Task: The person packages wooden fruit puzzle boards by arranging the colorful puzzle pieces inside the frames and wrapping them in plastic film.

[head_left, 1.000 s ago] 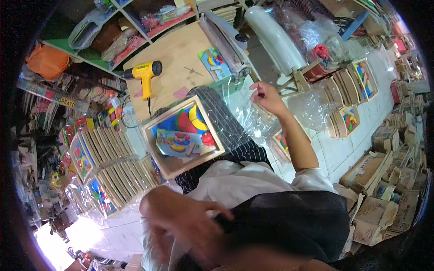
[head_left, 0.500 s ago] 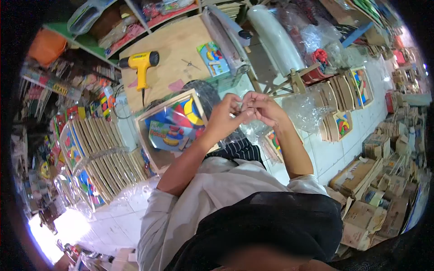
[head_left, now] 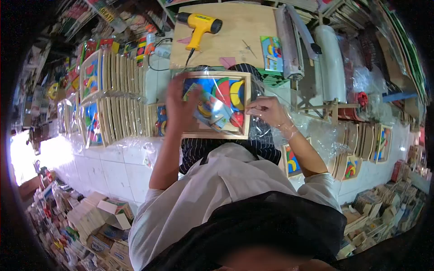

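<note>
The wooden fruit puzzle box [head_left: 217, 135] lies on the striped lap [head_left: 192, 151] in front of the desk [head_left: 239, 43], and the step seems to be getting clear plastic [head_left: 262, 132] around it. The right hand [head_left: 269, 112] has its grip pinched nearly closed, seeming to hold the plastic by the box's side, but the left hand [head_left: 181, 101] is too blurry to tell its grip. The next move likely calls for pulling the plastic smooth.

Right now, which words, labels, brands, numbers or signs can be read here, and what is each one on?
"REATI": on the yellow strip at upper left; any further letters unclear.
Yellow heat gun: lettering too small to read.
Printed card in the wooden tray: too blurred.
Loose card on the worktable: too small.
</note>
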Demonstrator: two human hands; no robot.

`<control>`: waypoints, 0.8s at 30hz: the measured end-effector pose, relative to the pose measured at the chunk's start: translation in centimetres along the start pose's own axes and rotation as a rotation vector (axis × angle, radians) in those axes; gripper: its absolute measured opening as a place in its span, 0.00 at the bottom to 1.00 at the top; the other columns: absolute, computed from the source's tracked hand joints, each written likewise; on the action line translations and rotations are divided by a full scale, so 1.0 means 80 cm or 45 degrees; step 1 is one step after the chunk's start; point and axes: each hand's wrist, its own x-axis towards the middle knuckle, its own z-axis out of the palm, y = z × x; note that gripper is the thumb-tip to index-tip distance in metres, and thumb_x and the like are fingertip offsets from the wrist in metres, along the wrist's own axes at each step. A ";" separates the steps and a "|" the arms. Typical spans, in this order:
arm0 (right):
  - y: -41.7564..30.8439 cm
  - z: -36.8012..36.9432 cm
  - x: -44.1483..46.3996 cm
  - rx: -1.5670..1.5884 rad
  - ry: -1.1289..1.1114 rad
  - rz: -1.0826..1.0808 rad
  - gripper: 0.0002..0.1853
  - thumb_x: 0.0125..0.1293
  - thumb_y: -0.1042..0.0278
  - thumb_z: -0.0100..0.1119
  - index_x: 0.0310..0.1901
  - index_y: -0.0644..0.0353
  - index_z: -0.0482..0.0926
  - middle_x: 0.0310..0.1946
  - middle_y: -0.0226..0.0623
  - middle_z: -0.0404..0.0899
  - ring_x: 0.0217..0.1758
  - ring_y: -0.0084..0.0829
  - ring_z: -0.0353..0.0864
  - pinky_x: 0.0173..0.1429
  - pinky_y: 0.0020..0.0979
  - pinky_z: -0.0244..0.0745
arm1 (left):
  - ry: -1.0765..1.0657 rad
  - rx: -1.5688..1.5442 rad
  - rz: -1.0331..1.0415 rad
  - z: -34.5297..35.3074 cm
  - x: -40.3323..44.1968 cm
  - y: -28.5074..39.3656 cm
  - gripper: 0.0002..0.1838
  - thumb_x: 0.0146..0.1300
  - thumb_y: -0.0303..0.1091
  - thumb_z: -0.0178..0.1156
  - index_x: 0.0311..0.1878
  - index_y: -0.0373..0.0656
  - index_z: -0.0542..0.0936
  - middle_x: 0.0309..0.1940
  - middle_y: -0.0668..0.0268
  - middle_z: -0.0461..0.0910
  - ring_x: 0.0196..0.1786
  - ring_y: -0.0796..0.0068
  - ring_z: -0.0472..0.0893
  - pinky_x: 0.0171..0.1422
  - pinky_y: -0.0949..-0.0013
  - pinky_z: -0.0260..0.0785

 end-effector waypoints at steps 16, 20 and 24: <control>-0.010 0.080 0.054 -0.969 0.176 -0.290 0.27 0.44 0.51 0.66 0.44 0.59 0.77 0.52 0.35 0.71 0.62 0.37 0.62 0.69 0.54 0.40 | -0.264 -0.423 -0.957 -0.029 -0.043 -0.094 0.31 0.58 0.54 0.59 0.54 0.35 0.74 0.46 0.61 0.76 0.50 0.74 0.71 0.58 0.72 0.60; -0.006 0.075 0.058 -0.825 0.229 -0.390 0.18 0.48 0.59 0.65 0.41 0.57 0.78 0.39 0.33 0.76 0.51 0.35 0.72 0.69 0.52 0.42 | -0.280 -0.424 -1.032 -0.033 -0.046 -0.100 0.32 0.58 0.54 0.59 0.53 0.34 0.74 0.46 0.61 0.76 0.51 0.73 0.71 0.59 0.71 0.59; -0.015 0.045 0.054 -0.176 0.146 -0.296 0.13 0.56 0.67 0.59 0.44 0.56 0.76 0.32 0.34 0.78 0.39 0.35 0.77 0.70 0.48 0.43 | -0.185 -0.382 -0.975 -0.036 -0.053 -0.124 0.30 0.59 0.54 0.57 0.52 0.34 0.75 0.46 0.60 0.76 0.51 0.72 0.71 0.60 0.70 0.58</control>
